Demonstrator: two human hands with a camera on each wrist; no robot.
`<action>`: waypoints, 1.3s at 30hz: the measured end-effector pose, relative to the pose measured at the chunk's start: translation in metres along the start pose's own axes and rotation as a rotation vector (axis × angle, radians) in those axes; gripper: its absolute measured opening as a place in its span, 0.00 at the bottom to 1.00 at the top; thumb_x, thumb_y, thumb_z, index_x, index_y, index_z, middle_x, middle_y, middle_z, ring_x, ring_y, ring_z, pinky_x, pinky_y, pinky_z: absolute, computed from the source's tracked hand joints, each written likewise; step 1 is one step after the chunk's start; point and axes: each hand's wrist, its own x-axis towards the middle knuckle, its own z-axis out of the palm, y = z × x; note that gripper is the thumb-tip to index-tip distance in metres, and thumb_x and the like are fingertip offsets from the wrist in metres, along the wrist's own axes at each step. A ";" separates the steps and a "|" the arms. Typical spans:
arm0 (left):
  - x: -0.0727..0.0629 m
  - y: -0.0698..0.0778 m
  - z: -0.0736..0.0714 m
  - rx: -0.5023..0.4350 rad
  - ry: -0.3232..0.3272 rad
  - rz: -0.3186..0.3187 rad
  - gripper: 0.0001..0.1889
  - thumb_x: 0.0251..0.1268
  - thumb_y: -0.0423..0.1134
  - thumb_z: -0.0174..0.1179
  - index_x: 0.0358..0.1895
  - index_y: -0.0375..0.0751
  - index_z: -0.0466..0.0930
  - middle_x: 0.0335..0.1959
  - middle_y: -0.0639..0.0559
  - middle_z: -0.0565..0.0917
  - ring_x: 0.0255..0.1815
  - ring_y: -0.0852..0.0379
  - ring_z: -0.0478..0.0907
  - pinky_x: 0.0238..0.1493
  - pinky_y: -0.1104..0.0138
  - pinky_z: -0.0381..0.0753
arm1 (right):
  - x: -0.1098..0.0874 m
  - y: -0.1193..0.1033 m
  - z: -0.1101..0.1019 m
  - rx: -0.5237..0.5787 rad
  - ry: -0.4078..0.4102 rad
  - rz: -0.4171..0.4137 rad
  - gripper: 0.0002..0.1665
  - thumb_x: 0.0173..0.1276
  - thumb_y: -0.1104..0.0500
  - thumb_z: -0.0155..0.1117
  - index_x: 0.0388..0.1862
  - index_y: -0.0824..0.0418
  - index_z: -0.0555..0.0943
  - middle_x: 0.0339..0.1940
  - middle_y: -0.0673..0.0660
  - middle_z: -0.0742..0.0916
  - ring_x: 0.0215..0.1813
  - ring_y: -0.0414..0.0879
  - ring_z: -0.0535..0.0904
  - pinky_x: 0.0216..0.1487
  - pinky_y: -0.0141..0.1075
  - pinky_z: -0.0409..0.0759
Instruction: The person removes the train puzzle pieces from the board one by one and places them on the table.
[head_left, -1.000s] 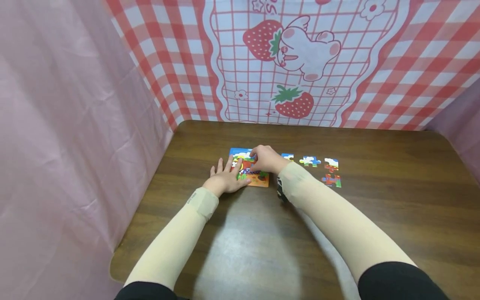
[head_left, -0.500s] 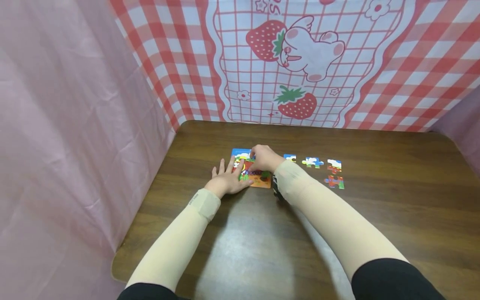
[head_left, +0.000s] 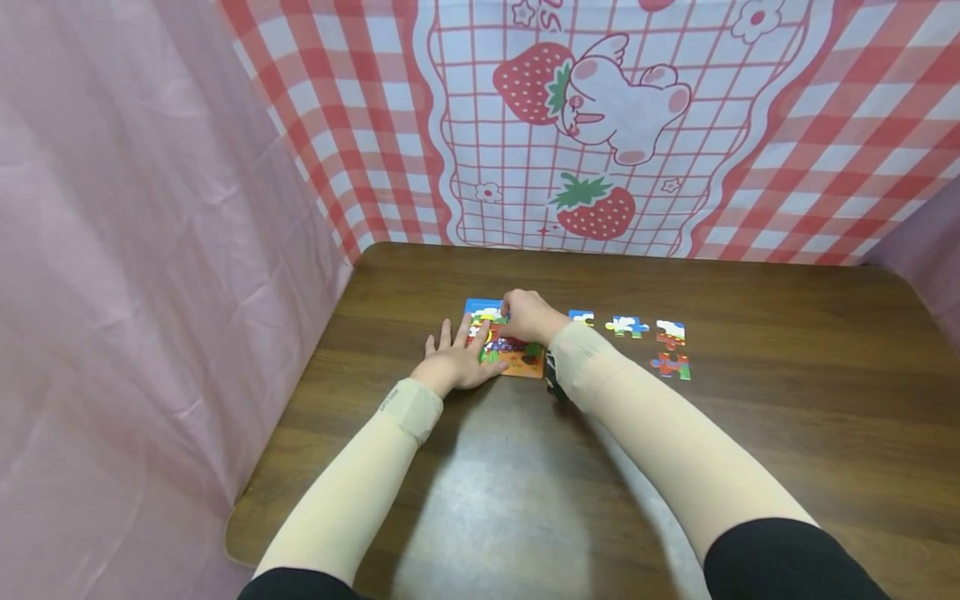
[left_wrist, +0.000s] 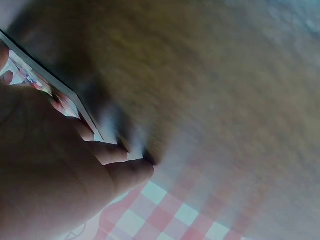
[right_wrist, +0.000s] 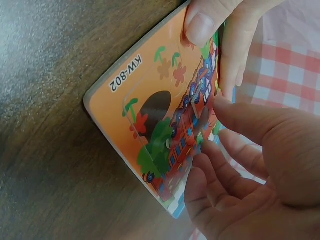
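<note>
A jigsaw puzzle board [head_left: 525,364] lies on the table, with an orange lower part, a red train and a blue top edge; "KW-802" is printed near one corner. My left hand [head_left: 453,367] rests on its left side, fingers spread and straight, thumb along the near edge. Over the board's middle and right, my right hand [head_left: 531,317] bends its fingers downward. In the right wrist view the right thumb and fingers [right_wrist: 227,192] pinch a small puzzle piece [right_wrist: 201,121] at the picture's surface; the piece is mostly hidden. In the left wrist view the left hand [left_wrist: 55,165] covers much of the board.
Several loose puzzle pieces lie right of the board: a blue and white one [head_left: 581,317], a blue and green one [head_left: 627,326], a white and red one [head_left: 671,333] and a red and green one [head_left: 672,365]. A checked cloth [head_left: 375,125] hangs behind the wooden table [head_left: 787,400].
The head view has shifted slightly. Both hands stay at the board, the left resting there, the right working at the same spot with only slight finger movement. The loose pieces lie as before.
</note>
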 end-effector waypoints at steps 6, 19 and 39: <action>0.002 -0.002 0.003 0.002 0.002 0.006 0.47 0.66 0.80 0.31 0.79 0.69 0.20 0.80 0.55 0.18 0.79 0.38 0.19 0.73 0.39 0.29 | -0.002 0.001 -0.001 0.030 0.014 -0.001 0.18 0.67 0.60 0.72 0.52 0.67 0.81 0.48 0.61 0.85 0.45 0.52 0.81 0.48 0.42 0.81; 0.000 -0.001 0.003 0.009 0.011 0.006 0.47 0.66 0.80 0.32 0.80 0.69 0.23 0.81 0.54 0.20 0.79 0.37 0.20 0.72 0.37 0.30 | -0.010 0.008 -0.002 0.115 0.082 -0.078 0.15 0.69 0.63 0.71 0.53 0.65 0.85 0.37 0.57 0.86 0.37 0.48 0.81 0.41 0.40 0.81; -0.003 0.000 0.002 0.002 0.019 0.011 0.48 0.66 0.80 0.31 0.81 0.66 0.23 0.81 0.53 0.21 0.79 0.38 0.20 0.72 0.37 0.29 | -0.021 0.023 -0.003 0.313 0.156 -0.074 0.16 0.71 0.62 0.70 0.57 0.60 0.86 0.37 0.57 0.88 0.37 0.49 0.84 0.38 0.41 0.83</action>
